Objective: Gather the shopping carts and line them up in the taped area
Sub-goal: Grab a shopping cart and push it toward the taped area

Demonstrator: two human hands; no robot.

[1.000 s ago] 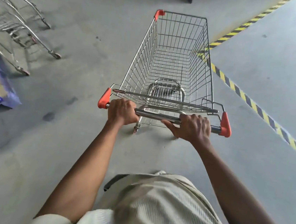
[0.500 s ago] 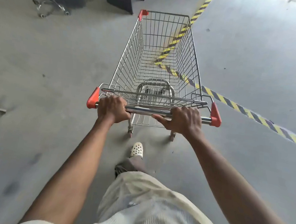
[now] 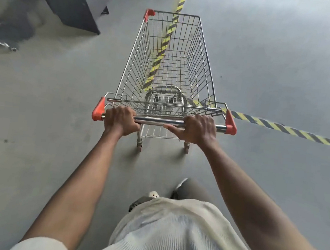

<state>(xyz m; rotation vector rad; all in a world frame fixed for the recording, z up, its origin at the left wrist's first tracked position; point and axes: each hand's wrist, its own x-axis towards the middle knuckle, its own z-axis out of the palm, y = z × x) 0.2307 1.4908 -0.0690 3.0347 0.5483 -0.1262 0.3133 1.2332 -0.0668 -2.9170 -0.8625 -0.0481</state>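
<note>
An empty wire shopping cart (image 3: 205, 53) with orange corner caps stands straight ahead of me on the grey floor. My left hand (image 3: 120, 120) grips the left part of its chrome handle bar (image 3: 158, 121). My right hand (image 3: 197, 129) grips the right part, thumb stretched along the bar. Yellow-and-black tape (image 3: 293, 131) runs in from the right, passes under the basket, turns a corner there and continues away toward the top. The cart's basket sits over that taped corner.
A dark grey block (image 3: 71, 3) stands at the upper left. Metal legs with a castor (image 3: 3, 43) show at the left edge. Open grey floor lies right of the tape. My feet and pale shirt fill the bottom.
The cart has rolled forward and swung to the right, so the taped corner now lies under the basket. The other carts at the left have slid out of view. Both hands kept their grip.
</note>
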